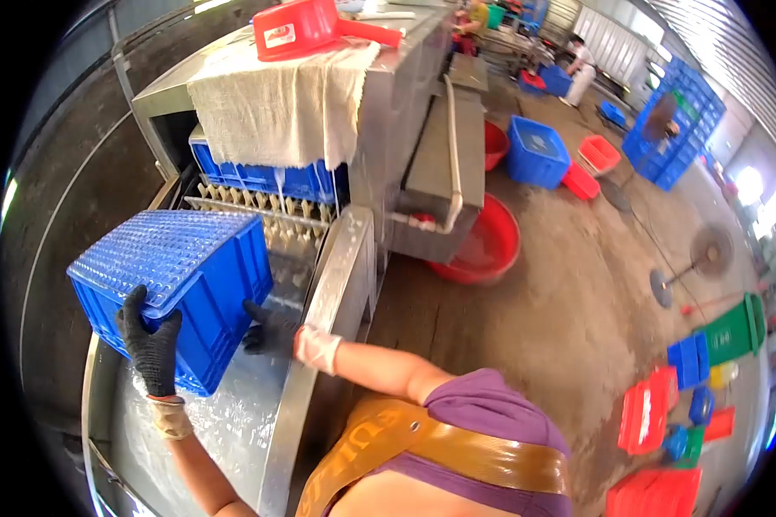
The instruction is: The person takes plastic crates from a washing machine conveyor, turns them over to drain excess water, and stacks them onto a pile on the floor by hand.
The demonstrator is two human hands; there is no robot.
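Observation:
A blue plastic crate [220, 297] sits tilted at the near end of a metal washing machine, a clear bumpy sheet [164, 246] lying over its top. My left hand [151, 345], in a dark glove, grips the crate's near corner and the sheet's edge. At the crate's right side is my right hand [270, 332], also dark-gloved, its fingers bent against the lower edge. Beneath the crate lies a wet metal tray [233, 431]. A second blue crate [272, 179] stands inside the machine opening, behind a row of pale conveyor fingers [263, 211] and under a hanging cloth [276, 108].
A red dipper [297, 30] rests on the machine's top. Right of the machine are a red tub [483, 246], a blue bin [537, 153] and floor fans [661, 289]. Red baskets [647, 414] stand at lower right. A person [580, 73] works far back.

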